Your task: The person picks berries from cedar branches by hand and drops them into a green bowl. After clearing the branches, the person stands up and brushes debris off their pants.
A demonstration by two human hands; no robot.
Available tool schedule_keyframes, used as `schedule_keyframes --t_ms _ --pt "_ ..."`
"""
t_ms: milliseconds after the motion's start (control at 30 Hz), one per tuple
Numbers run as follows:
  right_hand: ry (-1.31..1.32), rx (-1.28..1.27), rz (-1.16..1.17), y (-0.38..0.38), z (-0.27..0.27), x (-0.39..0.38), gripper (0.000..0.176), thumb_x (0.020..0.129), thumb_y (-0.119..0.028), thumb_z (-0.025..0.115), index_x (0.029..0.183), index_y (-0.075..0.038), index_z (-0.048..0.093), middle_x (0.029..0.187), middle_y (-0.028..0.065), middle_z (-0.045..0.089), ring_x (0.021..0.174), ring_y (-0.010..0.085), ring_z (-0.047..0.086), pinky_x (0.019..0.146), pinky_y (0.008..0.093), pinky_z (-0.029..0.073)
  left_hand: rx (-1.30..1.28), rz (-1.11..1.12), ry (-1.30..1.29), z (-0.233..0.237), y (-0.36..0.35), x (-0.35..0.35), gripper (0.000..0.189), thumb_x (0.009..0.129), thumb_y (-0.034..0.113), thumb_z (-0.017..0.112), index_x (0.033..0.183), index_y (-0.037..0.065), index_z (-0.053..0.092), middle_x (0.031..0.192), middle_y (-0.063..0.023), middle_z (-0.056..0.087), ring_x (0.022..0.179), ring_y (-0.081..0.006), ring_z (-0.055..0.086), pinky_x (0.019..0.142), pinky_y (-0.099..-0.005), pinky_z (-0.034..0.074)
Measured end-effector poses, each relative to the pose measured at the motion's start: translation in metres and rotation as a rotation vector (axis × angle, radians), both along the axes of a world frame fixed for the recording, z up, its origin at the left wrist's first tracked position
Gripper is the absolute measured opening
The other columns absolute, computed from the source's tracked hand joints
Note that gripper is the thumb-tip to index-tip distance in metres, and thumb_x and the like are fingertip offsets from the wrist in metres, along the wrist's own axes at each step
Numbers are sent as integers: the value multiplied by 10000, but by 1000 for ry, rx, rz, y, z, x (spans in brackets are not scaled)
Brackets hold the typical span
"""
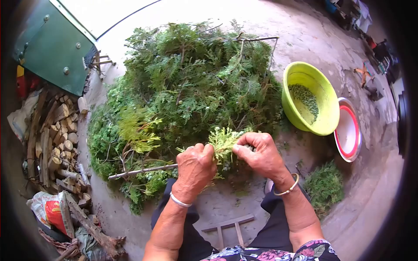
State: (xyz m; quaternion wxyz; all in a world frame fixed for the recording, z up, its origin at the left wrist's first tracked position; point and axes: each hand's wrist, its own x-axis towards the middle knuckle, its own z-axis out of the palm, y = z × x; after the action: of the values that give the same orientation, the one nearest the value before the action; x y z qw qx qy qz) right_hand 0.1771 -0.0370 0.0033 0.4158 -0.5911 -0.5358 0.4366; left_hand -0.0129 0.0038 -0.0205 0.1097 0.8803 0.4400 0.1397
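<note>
My left hand (196, 167) is closed in a fist around a conifer branch (143, 171). Its bare brown stem sticks out to the left, and a bright yellow-green leafy end (223, 141) shows between my hands. At that leafy end, my right hand (263, 156) has thumb and forefinger pinched together; what lies inside the fingers is hidden. Just beyond both hands spreads a large heap of cut green conifer branches (187, 82), with a yellowish sprig (137, 130) on its left side.
Right of the heap stands a lime-green basin (324, 104) holding small green pieces (306, 102). Beside it is a white, red-rimmed basin (347, 132). A small green clump (324, 187) lies at lower right. Stacked firewood (61, 148) and a green door (56, 48) are left. A wooden frame (228, 224) sits between my legs.
</note>
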Motion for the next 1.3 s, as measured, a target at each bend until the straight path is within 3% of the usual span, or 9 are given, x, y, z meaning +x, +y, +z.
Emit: schedule_keyframes --t_ms 100,167,367,633,667,767,867,1067,1300 --pt "-38 109 -178 -1 -5 -1 86 796 -65 666 757 6 635 644 27 600 583 58 511 526 240 416 21 1 -26 2 0 1 213 624 76 671 798 81 549 716 -91 540 678 -303 578 581 -419 438" --pt "450 -91 -289 -1 1 -6 66 811 -62 661 777 -9 641 640 6 594 560 33 490 511 207 403 17 -11 -72 6 0 3 228 600 36 638 806 78 552 716 -96 535 676 -305 574 579 -420 434" --pt "1041 -29 -382 1 5 31 40 866 -36 615 875 3 611 710 48 611 544 49 517 430 161 378 131 12 -68 -3 4 -4 166 626 59 638 737 87 518 691 -90 523 629 -294 573 520 -423 420" --pt "1160 -43 -368 1 17 40 128 871 -117 603 914 3 588 800 108 627 617 95 544 496 166 439 -110 78 -373 2 10 -5 132 683 22 656 801 31 600 707 -146 590 642 -333 600 545 -395 440" --pt "1070 -24 -328 0 12 41 161 893 -176 609 880 -16 604 783 93 631 616 92 549 489 162 430 -180 97 -457 4 10 -2 188 774 73 702 702 -25 559 579 -141 519 477 -238 460 488 -316 369" --pt "903 34 -253 0 8 40 261 925 -291 620 805 -60 648 704 31 629 577 59 538 472 152 400 -292 151 -501 10 10 0 228 800 98 702 691 -28 546 529 -107 460 470 -166 395 475 -306 349" --pt "558 12 -303 -1 12 25 143 894 -176 668 876 -34 677 683 0 633 518 10 490 474 154 395 -268 134 -484 11 10 2 252 810 108 700 677 -27 534 524 -110 446 468 -165 381 468 -315 338" --pt "-194 304 -380 3 -14 3 166 850 -103 685 926 14 595 589 93 564 507 101 533 495 281 444 -175 115 -429 8 5 8 276 809 105 703 658 -25 512 527 -139 406 459 -216 355 461 -348 316" --pt "-155 213 -393 4 -8 7 120 865 -80 654 852 2 568 546 69 536 474 91 488 454 278 394 -208 81 -399 14 4 6 222 774 125 731 723 -10 562 533 -159 441 455 -278 428 462 -352 336"
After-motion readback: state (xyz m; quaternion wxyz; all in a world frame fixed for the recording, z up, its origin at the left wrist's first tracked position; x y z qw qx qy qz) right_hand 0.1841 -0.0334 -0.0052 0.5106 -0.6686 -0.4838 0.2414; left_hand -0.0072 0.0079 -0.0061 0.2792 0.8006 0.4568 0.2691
